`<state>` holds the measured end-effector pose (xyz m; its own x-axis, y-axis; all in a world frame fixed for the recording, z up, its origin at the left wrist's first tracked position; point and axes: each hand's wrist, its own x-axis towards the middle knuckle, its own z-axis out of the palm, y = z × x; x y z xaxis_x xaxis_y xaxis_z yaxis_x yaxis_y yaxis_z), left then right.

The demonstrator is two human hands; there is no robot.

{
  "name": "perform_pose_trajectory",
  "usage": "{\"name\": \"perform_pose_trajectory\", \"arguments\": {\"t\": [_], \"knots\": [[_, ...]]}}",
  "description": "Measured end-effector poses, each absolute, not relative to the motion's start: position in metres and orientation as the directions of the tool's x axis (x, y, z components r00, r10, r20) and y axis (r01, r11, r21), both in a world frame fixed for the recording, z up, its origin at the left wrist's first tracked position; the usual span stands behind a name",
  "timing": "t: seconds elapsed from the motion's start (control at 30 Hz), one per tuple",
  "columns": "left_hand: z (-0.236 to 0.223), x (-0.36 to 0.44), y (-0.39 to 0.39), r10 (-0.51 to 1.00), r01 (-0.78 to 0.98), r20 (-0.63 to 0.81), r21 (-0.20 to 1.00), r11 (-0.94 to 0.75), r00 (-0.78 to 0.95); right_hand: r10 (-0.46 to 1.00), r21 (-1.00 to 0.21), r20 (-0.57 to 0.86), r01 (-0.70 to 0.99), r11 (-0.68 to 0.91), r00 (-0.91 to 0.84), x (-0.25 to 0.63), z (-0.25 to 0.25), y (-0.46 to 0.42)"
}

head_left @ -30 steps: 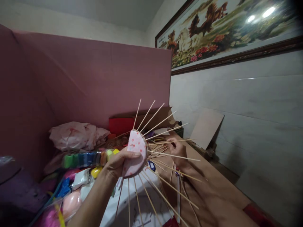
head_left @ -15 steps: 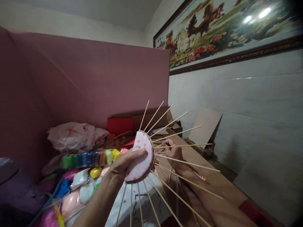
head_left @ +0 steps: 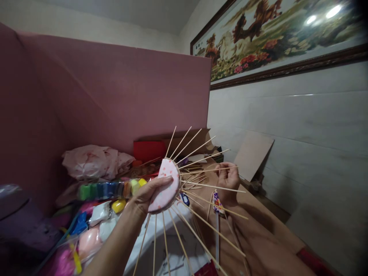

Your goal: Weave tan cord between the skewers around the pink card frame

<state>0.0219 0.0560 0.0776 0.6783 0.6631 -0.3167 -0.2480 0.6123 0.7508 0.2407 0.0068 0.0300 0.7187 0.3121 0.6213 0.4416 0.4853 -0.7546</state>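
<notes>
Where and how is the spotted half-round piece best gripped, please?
I'd probably pinch the spotted half-round piece across its flat body, coming from the left over its straight edge, where the left hand has it; sticks fan out from the curved rim.

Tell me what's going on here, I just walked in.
A person's left hand grips a flat, pale pink half-disc with red spots, apparently cloth-covered, its thumb across the face. Thin, straight, pale wooden sticks fan out from the curved edge. The right hand is raised beside them, fingers at one stick; whether they pinch it is unclear. To the left lie clear plastic packets with colourful contents.
</notes>
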Motion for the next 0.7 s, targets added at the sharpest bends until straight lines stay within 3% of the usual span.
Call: {"name": "perform_pose_trajectory", "arguments": {"t": [0.17,0.53,0.6,0.7], "knots": [[0.074,0.016,0.066,0.717,-0.282,-0.357,0.743,0.606,0.599,0.197,-0.668,0.659,0.445,0.597,0.725,0.238,0.037,0.000],[0.066,0.003,0.088,0.794,-0.401,-0.310,0.732,0.550,0.523,0.059,-0.408,0.891,0.738,0.538,0.450,0.238,0.035,-0.007],[0.066,0.000,0.089,0.807,-0.425,-0.288,0.732,0.532,0.515,0.073,-0.408,0.894,0.735,0.542,0.442,0.238,0.033,-0.006],[0.066,-0.003,0.089,0.816,-0.434,-0.267,0.739,0.515,0.513,0.163,-0.500,0.860,0.734,0.460,0.483,0.240,0.029,-0.003]]}}
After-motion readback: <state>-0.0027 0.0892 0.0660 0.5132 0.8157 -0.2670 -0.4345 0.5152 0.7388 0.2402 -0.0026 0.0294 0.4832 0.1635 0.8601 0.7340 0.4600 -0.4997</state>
